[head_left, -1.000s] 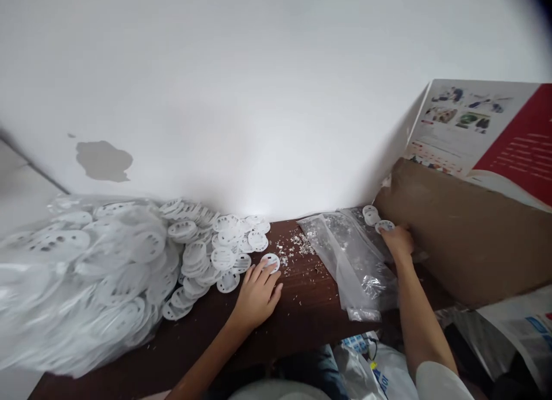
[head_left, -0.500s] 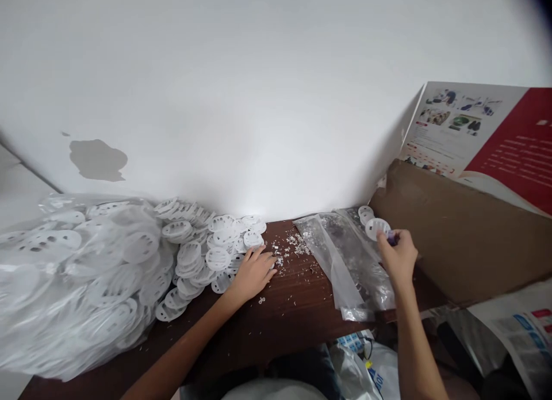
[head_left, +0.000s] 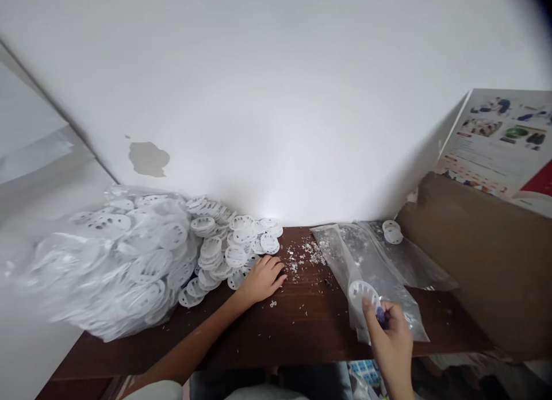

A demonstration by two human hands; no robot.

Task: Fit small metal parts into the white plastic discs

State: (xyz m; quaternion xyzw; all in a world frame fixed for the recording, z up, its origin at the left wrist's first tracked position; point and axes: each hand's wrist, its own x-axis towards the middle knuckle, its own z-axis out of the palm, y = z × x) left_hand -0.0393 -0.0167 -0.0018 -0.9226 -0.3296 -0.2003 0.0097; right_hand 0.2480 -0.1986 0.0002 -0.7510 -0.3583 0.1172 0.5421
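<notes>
My right hand (head_left: 390, 331) pinches a white slotted plastic disc (head_left: 362, 295) between thumb and fingers, above the clear plastic bags. Something small and purple (head_left: 380, 315) shows among those fingers; its kind is hidden. Palm down, my left hand (head_left: 262, 280) lies with its fingers loosely spread at the right edge of a pile of similar white discs (head_left: 236, 255). Whether a disc lies under its palm cannot be seen. Two loose discs (head_left: 393, 233) lie on the bags near the cardboard.
A large clear bag full of discs (head_left: 142, 268) fills the left side. Small white scraps (head_left: 313, 253) litter the dark wooden table (head_left: 302, 331). Flat plastic bags (head_left: 357, 250) lie at the right, beside a brown cardboard box (head_left: 487, 262). A white wall rises behind.
My right hand has brought the disc down and nearer to me, away from the two loose discs. My left hand stays by the pile. The view has shifted to the left.
</notes>
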